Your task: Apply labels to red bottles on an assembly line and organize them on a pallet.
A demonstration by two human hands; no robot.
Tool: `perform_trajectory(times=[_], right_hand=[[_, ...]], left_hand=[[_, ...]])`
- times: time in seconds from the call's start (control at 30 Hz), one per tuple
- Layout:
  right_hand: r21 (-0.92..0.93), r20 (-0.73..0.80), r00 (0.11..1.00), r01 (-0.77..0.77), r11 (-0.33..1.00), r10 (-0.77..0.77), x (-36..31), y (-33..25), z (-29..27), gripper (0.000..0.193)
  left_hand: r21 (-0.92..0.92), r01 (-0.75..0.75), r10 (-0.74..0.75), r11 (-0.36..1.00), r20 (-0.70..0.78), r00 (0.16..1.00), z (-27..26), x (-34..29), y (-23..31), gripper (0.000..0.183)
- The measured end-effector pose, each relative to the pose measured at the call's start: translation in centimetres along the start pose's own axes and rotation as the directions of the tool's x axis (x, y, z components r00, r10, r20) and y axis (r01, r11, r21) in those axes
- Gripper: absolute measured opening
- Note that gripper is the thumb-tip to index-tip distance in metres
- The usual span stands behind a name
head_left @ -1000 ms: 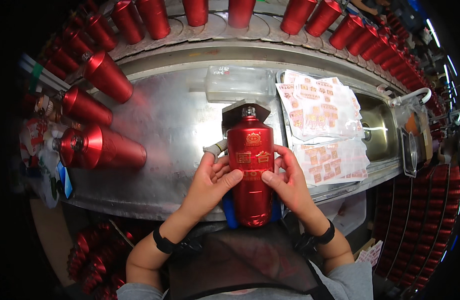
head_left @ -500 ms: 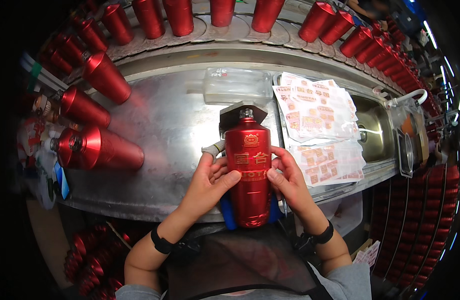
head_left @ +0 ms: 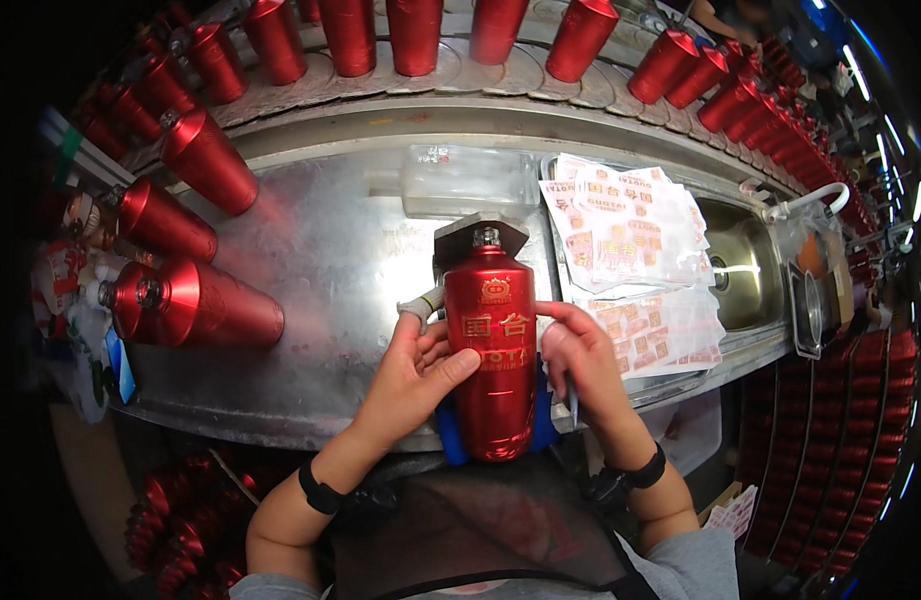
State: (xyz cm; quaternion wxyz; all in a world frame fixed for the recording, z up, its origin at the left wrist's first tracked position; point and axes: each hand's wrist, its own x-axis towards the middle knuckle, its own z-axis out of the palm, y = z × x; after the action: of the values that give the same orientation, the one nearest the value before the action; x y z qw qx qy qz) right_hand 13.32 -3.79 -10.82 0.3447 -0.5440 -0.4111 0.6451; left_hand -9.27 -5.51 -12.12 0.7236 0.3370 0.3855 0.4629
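A glossy red bottle [head_left: 492, 400] with gold lettering and a clear glass neck leans in front of me. Its neck end lies against a dark angular holder [head_left: 521, 236], and blue padding [head_left: 547, 420] shows under its lower part. My left hand [head_left: 417, 365] grips the bottle's left side, thumb on its front; a pale finger cot [head_left: 421, 303] covers one fingertip. At the bottle's right side, my right hand [head_left: 587, 362] has its index fingertip at the edge, thumb and other fingers curled. A slim grey pen-like tool [head_left: 573, 405] sticks out below that hand's fingers.
Printed transfer sheets [head_left: 636, 235] lie right of the bottle, beside a metal sink [head_left: 746, 270]. A clear plastic box [head_left: 461, 180] stands behind the holder. Several red bottles [head_left: 221, 305] stand at the left, and more ride the curved conveyor [head_left: 461, 88] behind the steel table [head_left: 311, 385].
My right thumb has come off the bottle's front, and the right fingers have curled. The left hand keeps its grip. Bottles on the conveyor have shifted rightward.
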Motion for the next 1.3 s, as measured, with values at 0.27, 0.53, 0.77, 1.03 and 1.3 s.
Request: perform_trajectory(times=[0.27, 0.53, 0.77, 1.03, 1.3], right_hand=[[0.427, -0.076, 0.997, 0.021, 0.904, 0.012, 1.6, -1.0, -3.1, 0.029], [-0.550, 0.262, 0.789, 0.595, 0.586, -0.556, -1.3, -5.4, 1.8, 0.030], [-0.731, 0.182, 0.617, 0.605, 0.314, -0.766, 4.8, -9.5, 2.7, 0.020], [-0.730, 0.200, 0.610, 0.615, 0.298, -0.767, 4.0, -8.5, 2.7, 0.024], [-0.606, 0.479, 0.435, 0.792, 0.071, -0.762, 2.8, -8.3, 2.5, 0.026]], left_hand=[[0.134, -0.013, 0.015, 0.991, -0.017, 1.000, 0.7, 0.6, -1.0, 0.085], [0.155, -0.004, 0.000, 0.988, 0.030, 1.000, 0.0, 0.7, -1.0, 0.085], [0.140, -0.009, 0.001, 0.990, 0.056, 0.998, -0.5, 0.6, -0.3, 0.084], [0.151, -0.028, 0.021, 0.988, 0.050, 0.999, -0.4, 0.8, -0.3, 0.083], [0.134, -0.043, 0.036, 0.990, 0.055, 0.998, -0.6, 0.7, -1.1, 0.079]])
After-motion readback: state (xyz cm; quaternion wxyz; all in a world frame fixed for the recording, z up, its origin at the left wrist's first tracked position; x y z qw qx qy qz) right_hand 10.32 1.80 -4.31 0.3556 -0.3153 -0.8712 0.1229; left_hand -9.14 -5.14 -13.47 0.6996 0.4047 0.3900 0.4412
